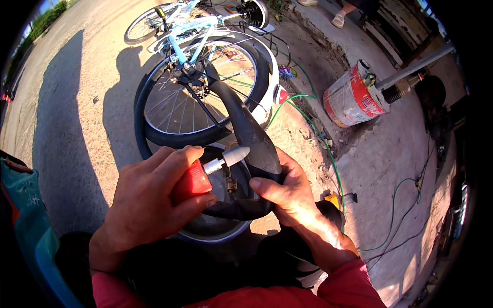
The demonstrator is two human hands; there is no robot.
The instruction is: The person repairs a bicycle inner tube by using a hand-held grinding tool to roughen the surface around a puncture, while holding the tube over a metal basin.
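Note:
My left hand [159, 195] is closed round a red tool [187, 182] with a silver shaft and a grey, pointed tip [236, 154], which lies against or just over a black inner tube [244, 128]. My right hand [285, 190] grips the tube, thumb on top. A looped part of the tube passes below the tool, over a round basin [221, 233] with a blue rim. The tube stretches up to the wheel [154, 118] of a light blue bicycle [177, 49] lying on its side.
A red-and-white bucket [344, 97] with a metal pole stands at right. Green hose [328, 149], dark cords and a small yellow object [331, 200] lie on the concrete. Another person's sandalled foot [338, 20] is at the top. A teal item [23, 205] sits at left.

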